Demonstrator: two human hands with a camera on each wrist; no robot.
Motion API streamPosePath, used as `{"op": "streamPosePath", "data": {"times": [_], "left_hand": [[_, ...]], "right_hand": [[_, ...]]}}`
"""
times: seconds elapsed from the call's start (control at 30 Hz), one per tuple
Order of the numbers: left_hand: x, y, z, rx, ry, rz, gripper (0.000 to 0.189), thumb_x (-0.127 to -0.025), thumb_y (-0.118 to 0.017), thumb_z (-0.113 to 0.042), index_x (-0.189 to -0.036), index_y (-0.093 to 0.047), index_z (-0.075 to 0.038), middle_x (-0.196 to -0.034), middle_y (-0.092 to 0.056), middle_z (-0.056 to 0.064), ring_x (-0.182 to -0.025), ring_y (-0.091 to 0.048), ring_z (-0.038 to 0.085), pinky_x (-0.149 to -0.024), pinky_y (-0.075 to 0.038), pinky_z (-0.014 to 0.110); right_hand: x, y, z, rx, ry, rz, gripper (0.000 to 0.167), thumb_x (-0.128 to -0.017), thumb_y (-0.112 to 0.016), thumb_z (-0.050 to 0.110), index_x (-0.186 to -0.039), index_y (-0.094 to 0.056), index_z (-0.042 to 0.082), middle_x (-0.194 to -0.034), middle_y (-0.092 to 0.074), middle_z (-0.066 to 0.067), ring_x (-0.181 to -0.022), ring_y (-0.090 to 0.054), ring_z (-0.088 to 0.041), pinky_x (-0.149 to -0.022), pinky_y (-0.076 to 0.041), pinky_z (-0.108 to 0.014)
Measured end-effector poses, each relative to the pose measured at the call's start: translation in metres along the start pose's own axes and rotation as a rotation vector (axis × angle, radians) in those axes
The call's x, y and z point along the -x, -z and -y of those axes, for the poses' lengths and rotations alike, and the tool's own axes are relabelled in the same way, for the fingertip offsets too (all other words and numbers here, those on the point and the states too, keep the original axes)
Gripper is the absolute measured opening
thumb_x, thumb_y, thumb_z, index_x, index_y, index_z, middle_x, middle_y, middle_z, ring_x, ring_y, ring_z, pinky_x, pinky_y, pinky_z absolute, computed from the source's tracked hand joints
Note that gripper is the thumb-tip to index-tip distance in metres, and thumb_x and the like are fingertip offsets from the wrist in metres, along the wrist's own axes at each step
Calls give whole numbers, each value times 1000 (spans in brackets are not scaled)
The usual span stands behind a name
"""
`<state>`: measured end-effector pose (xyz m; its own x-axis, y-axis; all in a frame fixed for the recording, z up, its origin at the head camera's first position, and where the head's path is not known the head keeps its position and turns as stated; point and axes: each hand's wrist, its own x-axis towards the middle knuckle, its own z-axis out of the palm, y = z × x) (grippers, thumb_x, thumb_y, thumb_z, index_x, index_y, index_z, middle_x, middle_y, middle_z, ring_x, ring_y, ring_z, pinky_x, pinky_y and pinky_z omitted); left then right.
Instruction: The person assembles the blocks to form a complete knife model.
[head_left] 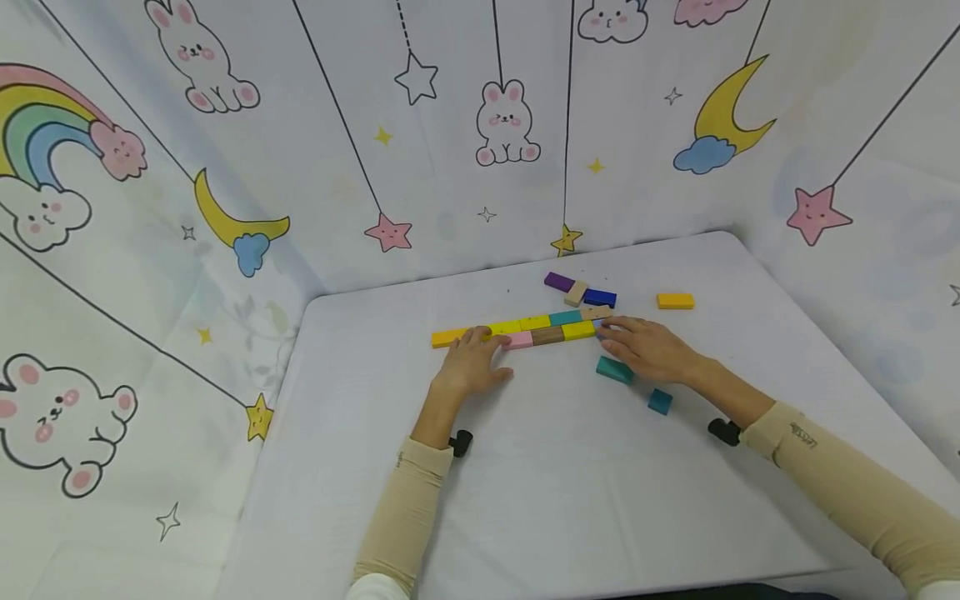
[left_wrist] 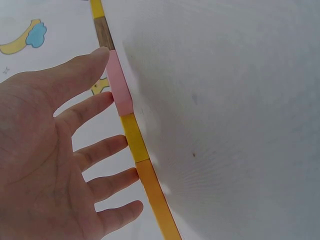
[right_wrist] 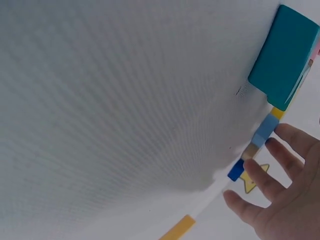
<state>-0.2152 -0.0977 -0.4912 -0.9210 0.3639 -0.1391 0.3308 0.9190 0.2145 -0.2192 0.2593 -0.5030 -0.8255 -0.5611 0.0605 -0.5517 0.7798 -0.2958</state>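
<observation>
Two touching rows of coloured wooden blocks lie on the white table. The back row has an orange block (head_left: pixel 444 339), yellow blocks, a teal block (head_left: pixel 565 317) and a tan block (head_left: pixel 597 312). In the front row are a pink block (head_left: pixel 517 340), a brown block (head_left: pixel 547 335), a yellow block (head_left: pixel 578 330) and a light blue block (right_wrist: pixel 265 128). My left hand (head_left: pixel 471 365) rests at the rows' left part, fingers spread, fingertips by the pink and yellow blocks. At the right end, my right hand (head_left: pixel 651 348) has its extended fingers at the light blue block, partly covering it.
Behind the rows lie a purple block (head_left: pixel 559 282), a beige block (head_left: pixel 576 293) and a dark blue block (head_left: pixel 600 297). An orange-yellow block (head_left: pixel 676 301) sits farther right. A green-teal block (head_left: pixel 615 369) and a small teal block (head_left: pixel 660 402) lie near my right hand.
</observation>
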Motion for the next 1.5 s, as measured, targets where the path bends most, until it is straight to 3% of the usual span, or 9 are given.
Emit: {"op": "streamPosePath", "data": {"times": [0.3, 0.6, 0.8, 1.0, 1.17, 1.33, 1.5], "left_hand": [[0, -1, -1, 6, -5, 2, 62, -100, -67, -49, -156, -49, -30, -166, -33, 12, -154, -28, 33, -127, -21, 58], [3, 4, -1, 6, -2, -11, 61, -100, -68, -49, -155, -50, -30, -164, -35, 12, -154, -29, 33, -126, -23, 59], [3, 1, -1, 22, -7, 1, 62, -100, -69, -47, -155, -51, -28, -165, -34, 13, -153, -30, 34, -125, -24, 59], [3, 1, 0, 19, -13, -7, 62, -100, -68, -47, -156, -50, -28, -165, -33, 14, -153, -29, 34, -126, -24, 59], [3, 2, 1, 18, -8, -11, 61, -100, -68, -47, -156, -50, -28, -165, -33, 14, -153, -30, 34, -125, -25, 58], [4, 3, 0, 28, -7, 3, 62, -101, -67, -46, -156, -49, -28, -166, -32, 14, -154, -28, 34, -126, -25, 58], [4, 4, -1, 36, -9, 2, 62, -100, -68, -47, -157, -49, -28, -166, -31, 14, -154, -28, 34, -125, -25, 58]], "right_hand": [[0, -3, -1, -27, -49, 18, 56, -114, -41, 40, -154, -50, 2, -161, -42, -21, -149, -36, -45, -122, -28, -64], [-1, -2, -1, -25, -39, -5, 57, -113, -42, 41, -155, -47, 2, -162, -42, -21, -149, -37, -44, -121, -28, -64], [11, -3, 5, -32, -86, -36, 59, -110, -48, 45, -154, -50, 6, -158, -46, -21, -143, -45, -45, -115, -38, -67], [25, 3, 27, 5, -110, -100, 44, -103, -66, 35, -135, -69, 4, -138, -65, -20, -124, -62, -42, -102, -52, -62], [35, 6, 49, 38, -106, -76, 40, -98, -74, 32, -127, -74, 5, -128, -70, -18, -114, -68, -40, -93, -58, -58], [42, 0, 65, 74, -116, -30, 49, -97, -75, 39, -131, -71, 3, -131, -69, -20, -116, -67, -41, -95, -57, -59], [44, -6, 77, 89, -125, -13, 56, -97, -74, 41, -135, -68, 0, -137, -66, -22, -128, -61, -45, -106, -49, -63]]}}
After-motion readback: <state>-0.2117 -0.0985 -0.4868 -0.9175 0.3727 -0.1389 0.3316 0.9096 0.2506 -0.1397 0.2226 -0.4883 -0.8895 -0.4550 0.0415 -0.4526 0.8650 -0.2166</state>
